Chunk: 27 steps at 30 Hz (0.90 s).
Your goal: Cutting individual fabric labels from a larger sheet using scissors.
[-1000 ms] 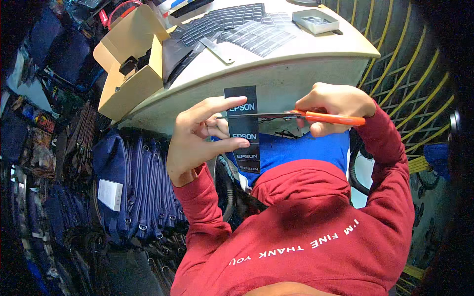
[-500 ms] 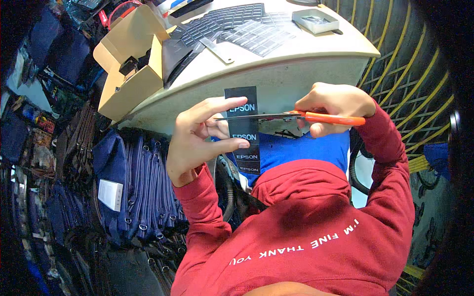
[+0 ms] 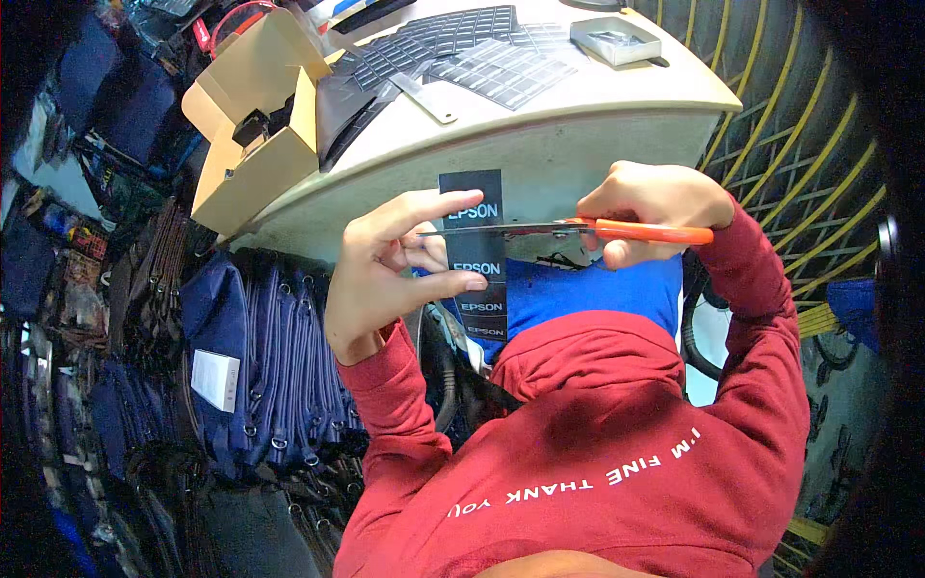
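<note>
A pale, rounded bench (image 3: 597, 106) curves across the top of the view, its edge bent by the lens. On it lie several dark grey sheets of small square stickers (image 3: 482, 53), overlapping so that I cannot count them surely, one flat metal ruler (image 3: 424, 98), one small shallow grey tray (image 3: 617, 40) and one open brown cardboard box (image 3: 252, 125) that juts over the bench's left edge. Yellow wire grating (image 3: 800, 164) stands to the right. To the left and below hangs a row of navy blue bags (image 3: 260, 366); their number is hard to make out in the dark, and one carries a white tag (image 3: 214, 380).

There are two hands, both in red sleeves. The left hand (image 3: 390, 270) grasps one black strip of labels (image 3: 474, 255), pinching it between thumb and fingers in front of the bench's edge, just above a blue patch of cloth (image 3: 597, 294). The strip hangs upright; its lower end is cut off behind the red hoodie (image 3: 597, 453). The right hand (image 3: 650, 207) is clenched round the orange handle of one pair of scissors (image 3: 578, 229), whose blades lie level across the strip, touching it near the upper part. Whether the blades are shut through the strip or merely laid against it cannot be told. The far right and left corners of the picture are black.
</note>
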### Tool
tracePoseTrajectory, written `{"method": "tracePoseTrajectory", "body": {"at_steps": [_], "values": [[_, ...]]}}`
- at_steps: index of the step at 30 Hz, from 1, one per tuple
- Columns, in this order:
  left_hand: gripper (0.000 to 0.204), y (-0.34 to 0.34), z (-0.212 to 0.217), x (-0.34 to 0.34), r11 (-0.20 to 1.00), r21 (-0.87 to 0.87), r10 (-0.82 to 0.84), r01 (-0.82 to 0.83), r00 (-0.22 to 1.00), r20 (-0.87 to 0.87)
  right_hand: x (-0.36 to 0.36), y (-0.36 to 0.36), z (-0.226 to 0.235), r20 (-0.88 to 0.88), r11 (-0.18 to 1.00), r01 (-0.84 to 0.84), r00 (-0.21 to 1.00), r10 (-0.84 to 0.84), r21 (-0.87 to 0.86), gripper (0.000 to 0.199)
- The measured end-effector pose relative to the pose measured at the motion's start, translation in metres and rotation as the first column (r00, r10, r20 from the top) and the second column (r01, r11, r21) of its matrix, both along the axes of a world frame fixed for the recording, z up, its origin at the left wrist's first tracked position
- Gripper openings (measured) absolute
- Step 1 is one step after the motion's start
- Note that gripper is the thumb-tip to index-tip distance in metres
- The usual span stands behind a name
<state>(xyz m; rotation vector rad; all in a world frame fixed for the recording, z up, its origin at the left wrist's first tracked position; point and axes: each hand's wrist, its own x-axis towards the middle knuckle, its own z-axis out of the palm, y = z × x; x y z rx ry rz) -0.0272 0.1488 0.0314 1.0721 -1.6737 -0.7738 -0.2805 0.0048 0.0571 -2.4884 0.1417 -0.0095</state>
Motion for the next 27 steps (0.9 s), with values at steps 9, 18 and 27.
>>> {"method": "tracePoseTrajectory", "body": {"at_steps": [9, 18, 27], "values": [[0.065, -0.0022, -0.0008, 0.0011, 1.000, 0.007, 0.010, -0.009, 1.000, -0.007, 0.0004, -0.0022, -0.0022, 0.004, 0.999, 0.002, 1.000, -0.002, 0.033, 0.048], [0.067, -0.0001, -0.0015, 0.0021, 1.000, 0.017, 0.016, -0.016, 1.000, -0.012, -0.0005, -0.0039, -0.0068, -0.047, 0.997, 0.040, 0.998, -0.037, 0.065, 0.066], [0.066, -0.0005, -0.0001, 0.0012, 1.000, 0.025, 0.013, -0.013, 1.000, -0.007, -0.0004, -0.0028, -0.0075, -0.056, 0.998, 0.057, 0.997, -0.055, 0.024, 0.058]]}}
